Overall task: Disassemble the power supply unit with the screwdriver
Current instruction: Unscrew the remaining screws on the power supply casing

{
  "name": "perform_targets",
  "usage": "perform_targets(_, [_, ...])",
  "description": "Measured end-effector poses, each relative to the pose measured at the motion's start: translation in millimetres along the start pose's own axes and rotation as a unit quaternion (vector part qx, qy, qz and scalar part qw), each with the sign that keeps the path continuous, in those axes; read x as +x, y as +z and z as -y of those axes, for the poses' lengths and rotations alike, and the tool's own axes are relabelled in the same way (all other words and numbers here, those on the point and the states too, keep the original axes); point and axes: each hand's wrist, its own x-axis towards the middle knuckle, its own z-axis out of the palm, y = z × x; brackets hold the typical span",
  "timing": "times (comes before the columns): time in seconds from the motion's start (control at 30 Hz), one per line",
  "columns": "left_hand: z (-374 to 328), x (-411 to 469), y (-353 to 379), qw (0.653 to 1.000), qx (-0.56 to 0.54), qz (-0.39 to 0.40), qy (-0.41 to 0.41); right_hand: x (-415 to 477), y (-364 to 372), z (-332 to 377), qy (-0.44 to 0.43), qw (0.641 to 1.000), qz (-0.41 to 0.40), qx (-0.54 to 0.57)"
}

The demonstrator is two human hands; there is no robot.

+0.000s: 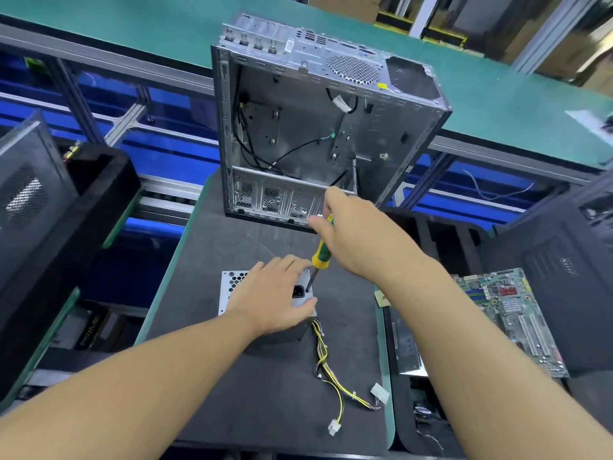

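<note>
While my flat left hand [275, 293] pins the grey metal power supply unit [232, 287] to the dark counter [265, 393], my right hand [361, 237] grips the green-and-yellow screwdriver [321, 252]. Tilted, its tip could skid toward my thumb.

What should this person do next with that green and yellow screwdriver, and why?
Probably turn the screwdriver to loosen a screw. Its tip sits on the face of the power supply unit beside the power socket. The right hand grips the handle, and the left hand rests on the unit, seemingly steadying it. The screw itself is too small to see.
</note>
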Motion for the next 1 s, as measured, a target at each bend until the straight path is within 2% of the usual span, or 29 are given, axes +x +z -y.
perform_targets(0.17, [5.1, -1.8, -3.3, 0.996, -0.091, -0.01, -0.002, 1.3, 0.6, 3.2, 0.013, 0.996, 0.043, 0.078])
perform_targets(0.23, [4.0, -3.0, -4.6, 0.993, -0.113, -0.017, -0.005, 0.2, 1.6, 6.7, 0.015, 0.997, 0.044, 0.056])
perform_targets(0.37, [3.1, -4.0, -6.6, 0.987, -0.161, -0.022, -0.016, -0.8, 4.0, 10.2, 0.032, 0.999, -0.014, -0.032])
perform_targets(0.47, [3.4, -2.5, -7.8, 0.986, -0.162, -0.011, -0.025, -1.6, 6.4, 8.5, 0.005, 1.0, -0.023, -0.006])
perform_targets(0.6, [4.1, -1.8, -7.7, 0.988, -0.154, -0.005, -0.024, -0.1, 3.9, 12.3, 0.016, 0.996, 0.029, 0.084])
perform_targets(0.67, [4.1, -2.3, -7.8, 0.989, -0.147, 0.0, -0.023, 0.8, 4.5, 17.0, 0.016, 0.997, 0.033, 0.072])
perform_targets(0.9, [5.0, -0.6, -5.5, 0.991, -0.134, 0.003, 0.004, 4.1, 16.6, 26.5, 0.008, 0.999, -0.046, 0.017])
perform_targets(1.0, [6.6, -1.1, -3.4, 0.992, -0.127, 0.004, 0.014, 5.1, 17.5, 24.5, 0.013, 0.997, -0.046, 0.067])
